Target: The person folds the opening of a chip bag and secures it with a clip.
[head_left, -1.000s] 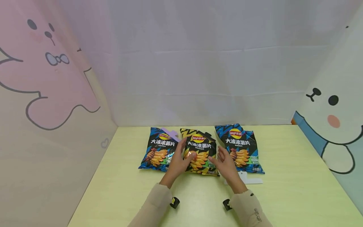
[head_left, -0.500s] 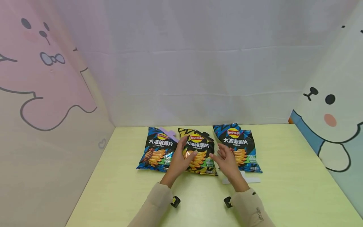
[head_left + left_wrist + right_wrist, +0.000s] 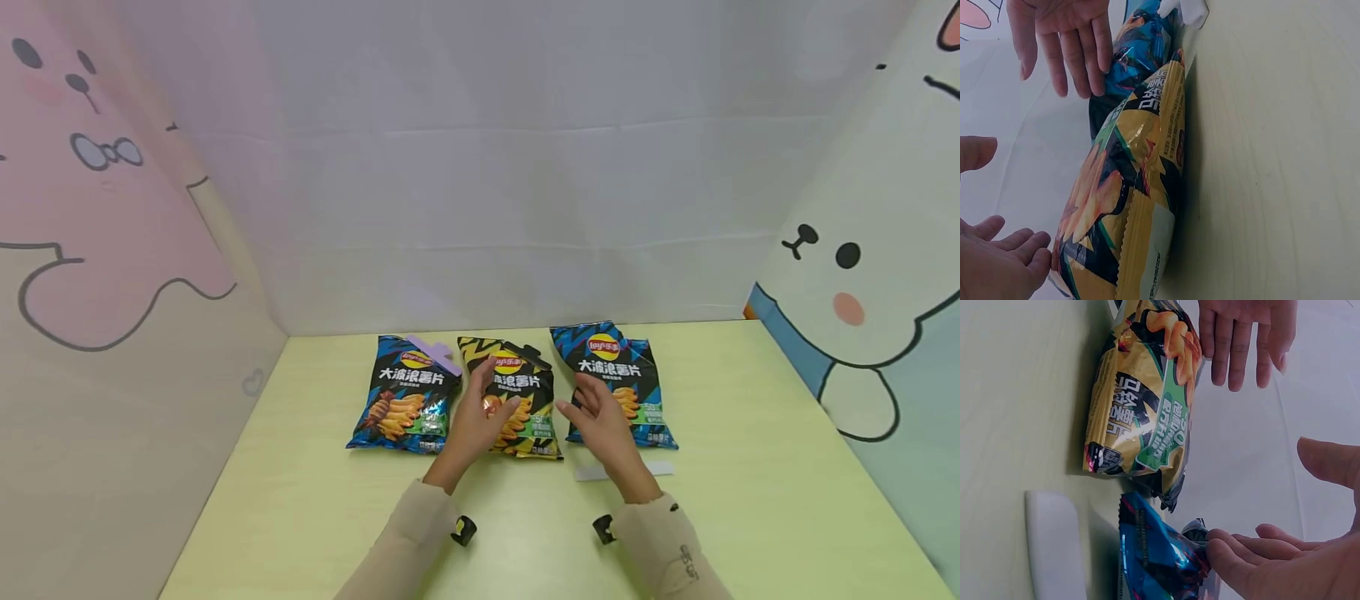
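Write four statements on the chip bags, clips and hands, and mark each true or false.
1. The yellow bag lies between the left blue bag and the right blue bag. True.
2. The purple clip is on the yellow bag. False: the purple clip is on the left blue bag.
3. The white clip lies on the table. True.
4. The right hand grips the yellow bag. False: the right hand holds nothing.

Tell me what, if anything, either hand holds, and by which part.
Nothing is held: the open left hand is by the puffy yellow-black foil chip bag, the open right hand by the rightmost puffy blue-black foil chip bag.
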`<state>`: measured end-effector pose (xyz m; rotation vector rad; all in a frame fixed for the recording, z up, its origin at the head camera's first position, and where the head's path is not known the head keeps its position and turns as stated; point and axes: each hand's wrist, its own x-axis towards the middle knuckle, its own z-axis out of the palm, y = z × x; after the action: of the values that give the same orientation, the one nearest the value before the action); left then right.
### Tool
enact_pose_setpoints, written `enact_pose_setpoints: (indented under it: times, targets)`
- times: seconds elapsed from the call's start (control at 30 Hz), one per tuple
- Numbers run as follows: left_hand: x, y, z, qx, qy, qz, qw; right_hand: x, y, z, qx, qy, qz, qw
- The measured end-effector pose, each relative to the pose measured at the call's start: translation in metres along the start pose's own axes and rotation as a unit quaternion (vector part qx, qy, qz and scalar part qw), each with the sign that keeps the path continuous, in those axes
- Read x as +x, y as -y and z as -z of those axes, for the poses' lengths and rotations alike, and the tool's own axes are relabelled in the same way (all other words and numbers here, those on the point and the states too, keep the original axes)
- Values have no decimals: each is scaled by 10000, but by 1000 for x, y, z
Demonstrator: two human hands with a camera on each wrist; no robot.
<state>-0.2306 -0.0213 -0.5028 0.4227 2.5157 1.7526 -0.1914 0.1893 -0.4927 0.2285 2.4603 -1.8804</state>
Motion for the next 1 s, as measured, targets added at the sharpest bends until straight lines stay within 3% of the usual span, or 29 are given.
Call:
enact_pose_setpoints:
  times: [0.37, 1.0]
  targets:
    - [2, -1, -4, -140, 114, -62, 9998, 2, 3, 12, 127, -77, 109, 9998]
    - [15, -15, -44, -482, 448, 112, 9978, 9, -5, 35, -280, -683, -78, 9972]
